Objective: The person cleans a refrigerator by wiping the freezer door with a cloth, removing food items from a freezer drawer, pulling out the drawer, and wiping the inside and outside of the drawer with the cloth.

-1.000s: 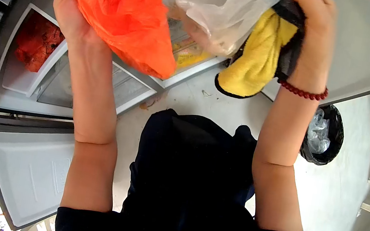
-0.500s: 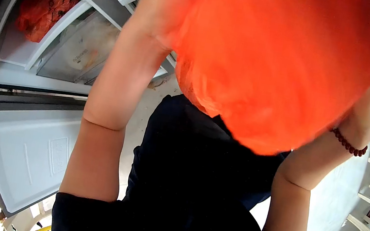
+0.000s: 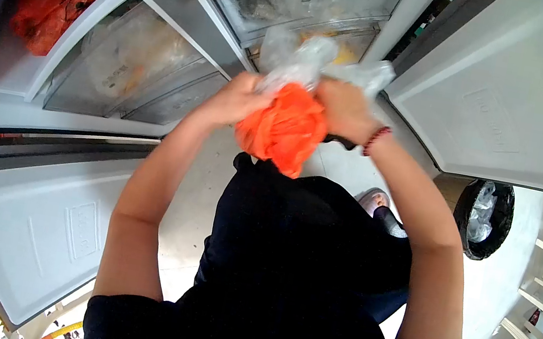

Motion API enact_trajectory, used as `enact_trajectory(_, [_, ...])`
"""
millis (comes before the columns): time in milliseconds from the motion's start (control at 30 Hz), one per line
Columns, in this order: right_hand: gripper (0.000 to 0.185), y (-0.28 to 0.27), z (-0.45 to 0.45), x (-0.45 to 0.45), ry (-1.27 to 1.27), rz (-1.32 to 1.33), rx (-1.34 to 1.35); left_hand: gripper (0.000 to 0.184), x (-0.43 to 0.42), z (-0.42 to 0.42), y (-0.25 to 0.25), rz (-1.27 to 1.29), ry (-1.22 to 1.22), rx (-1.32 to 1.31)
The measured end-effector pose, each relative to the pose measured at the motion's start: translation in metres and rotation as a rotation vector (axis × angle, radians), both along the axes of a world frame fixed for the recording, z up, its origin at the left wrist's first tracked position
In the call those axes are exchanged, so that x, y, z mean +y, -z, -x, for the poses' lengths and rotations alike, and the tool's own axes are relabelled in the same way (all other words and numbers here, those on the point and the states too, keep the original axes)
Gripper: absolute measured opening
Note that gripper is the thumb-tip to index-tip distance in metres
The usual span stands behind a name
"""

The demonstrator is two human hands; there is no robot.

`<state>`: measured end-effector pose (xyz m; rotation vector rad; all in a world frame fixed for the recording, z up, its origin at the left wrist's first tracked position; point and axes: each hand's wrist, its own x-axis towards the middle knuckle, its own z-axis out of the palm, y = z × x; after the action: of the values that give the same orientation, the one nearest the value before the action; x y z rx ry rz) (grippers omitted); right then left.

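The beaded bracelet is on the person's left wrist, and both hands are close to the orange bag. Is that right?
Not quite: the head view shows the beaded bracelet on the right wrist, not the left. The left hand and right hand are both close to the orange bag, as you say.

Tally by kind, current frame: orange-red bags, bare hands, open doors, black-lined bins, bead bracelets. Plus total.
Orange-red bags: 2 (held bag, stowed bag)
Bare hands: 2 (left hand, right hand)
Open doors: 2 (left door, right door)
Black-lined bin: 1
Bead bracelet: 1
Total: 8
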<state>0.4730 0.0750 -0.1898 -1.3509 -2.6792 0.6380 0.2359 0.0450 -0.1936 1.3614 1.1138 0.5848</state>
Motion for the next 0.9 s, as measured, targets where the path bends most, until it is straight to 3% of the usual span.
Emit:
enact_trajectory(100, [0.016,0.064,0.04,-0.008,-0.153,-0.01,0.024,0.023,-0.023,0.039,0.049,0.024,-0.093,0.076])
enact_trajectory(167, [0.017,0.099,0.064,-0.014,-0.231,-0.035,0.17,0.03,-0.035,0.082,0.102,0.02,-0.008,0.18])
enact_trajectory(233, [0.014,0.142,0.092,-0.021,-0.245,-0.106,0.115,0.031,-0.053,0.092,0.105,-0.055,-0.048,0.272])
enact_trajectory(300, [0.017,0.138,0.104,-0.029,-0.357,-0.032,-0.041,0.033,-0.066,0.129,0.151,0.064,-0.008,0.512])
enact_trajectory(400, [0.028,0.173,0.11,-0.033,-0.357,-0.007,0.009,0.036,-0.079,0.128,0.134,0.016,0.04,0.73])
enact_trajectory(500, [0.021,0.109,0.094,-0.017,-0.323,0.058,0.147,0.041,-0.079,0.118,0.124,0.135,0.135,0.867])
enact_trajectory(533, [0.021,0.087,0.089,-0.009,-0.302,0.137,0.132,0.045,-0.081,0.133,0.155,0.035,0.196,0.841])
enact_trajectory(567, [0.021,0.052,0.08,-0.003,-0.279,0.196,0.151,0.045,-0.077,0.129,0.148,0.017,0.169,0.816])
enact_trajectory(633, [0.022,-0.016,0.058,0.01,-0.231,0.313,0.188,0.046,-0.062,0.108,0.106,-0.019,0.116,0.763])
enact_trajectory(667, [0.023,-0.027,0.044,0.015,-0.192,0.355,0.378,0.043,-0.05,0.077,0.045,-0.05,0.081,0.729])
enact_trajectory(767, [0.037,-0.067,0.006,0.025,0.01,0.427,1.012,0.039,-0.032,0.047,0.003,-0.11,-0.194,0.147])
enact_trajectory(800, [0.044,-0.092,-0.004,0.024,0.169,0.641,1.169,0.039,-0.027,0.032,-0.025,-0.125,-0.214,-0.033])
enact_trajectory(833, [0.052,-0.118,-0.011,0.024,0.337,0.858,1.319,0.041,-0.024,0.022,-0.043,-0.109,-0.248,-0.137])
enact_trajectory(900, [0.06,-0.153,-0.017,0.034,0.505,0.928,1.446,0.044,-0.017,0.004,-0.072,-0.078,-0.305,-0.346])
